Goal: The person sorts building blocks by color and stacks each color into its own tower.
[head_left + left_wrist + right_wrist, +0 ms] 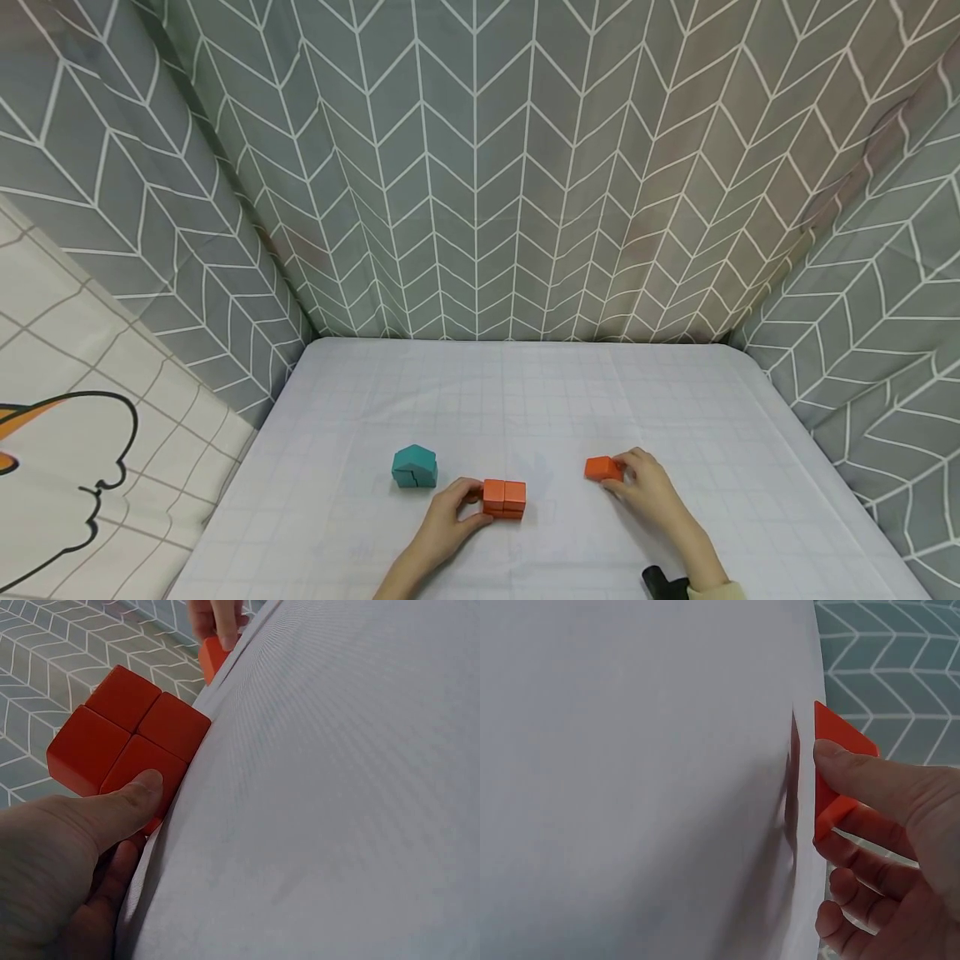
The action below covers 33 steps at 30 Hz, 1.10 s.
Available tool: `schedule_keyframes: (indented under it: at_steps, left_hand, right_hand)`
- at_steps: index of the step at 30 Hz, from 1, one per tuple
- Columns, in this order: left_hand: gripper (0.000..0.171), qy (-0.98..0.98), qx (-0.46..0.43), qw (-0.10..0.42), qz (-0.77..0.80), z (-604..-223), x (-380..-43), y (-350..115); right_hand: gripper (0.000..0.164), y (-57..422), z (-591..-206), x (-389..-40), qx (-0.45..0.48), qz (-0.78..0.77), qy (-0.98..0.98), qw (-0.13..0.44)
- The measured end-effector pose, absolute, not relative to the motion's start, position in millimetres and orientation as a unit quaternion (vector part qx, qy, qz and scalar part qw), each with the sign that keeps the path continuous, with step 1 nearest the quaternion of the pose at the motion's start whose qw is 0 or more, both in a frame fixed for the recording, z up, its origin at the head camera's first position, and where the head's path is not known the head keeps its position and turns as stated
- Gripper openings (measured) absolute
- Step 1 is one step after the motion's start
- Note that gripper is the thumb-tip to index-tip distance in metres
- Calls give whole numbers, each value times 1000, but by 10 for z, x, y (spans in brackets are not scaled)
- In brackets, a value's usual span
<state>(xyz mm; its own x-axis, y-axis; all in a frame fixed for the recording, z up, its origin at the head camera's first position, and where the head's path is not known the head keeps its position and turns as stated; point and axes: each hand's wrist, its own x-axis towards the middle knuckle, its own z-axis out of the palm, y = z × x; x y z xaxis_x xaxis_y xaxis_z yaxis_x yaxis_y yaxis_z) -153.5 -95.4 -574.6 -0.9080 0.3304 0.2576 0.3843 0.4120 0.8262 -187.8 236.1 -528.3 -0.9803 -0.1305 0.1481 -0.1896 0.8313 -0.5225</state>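
Note:
My left hand [444, 523] grips an orange-red block made of four cubes [504, 497] by its left side, at the table's front middle. In the left wrist view the thumb lies across one cube of this block [129, 727], and the other fingers are partly hidden behind it. To the right, my right hand [649, 493] pinches an orange block with slanted ends [600, 468] between thumb and fingers. The right wrist view shows that slanted block [840, 731] a little off the white cloth, its shadow beside it. Left of the left hand stands a teal block with a peaked top [415, 467].
A white cloth [525, 392] covers the table. Grey chevron-patterned curtains [472, 167] hang behind it and on both sides. At bottom right, a black object [663, 583] sits by the right wrist. Tiled-pattern fabric [97, 350] shows at the left.

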Motion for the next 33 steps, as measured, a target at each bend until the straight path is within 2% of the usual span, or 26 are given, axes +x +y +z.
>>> schedule_keyframes:
  at_steps: [9,15,33]
  left_hand:
    - [37,-844,-204,21,-495,-5726,-1511,-952]
    - [38,-843,-196,8,-500,-5728,-1511,-953]
    - [36,-841,-210,25,-499,-5737,-1526,-958]
  right_hand:
    - [29,2019,-5204,-1929,130,305,-942,58]
    - [26,1835,-5137,-1979,165,307,-934,84]
    - [29,1354,-4847,-1836,237,309,-917,89]
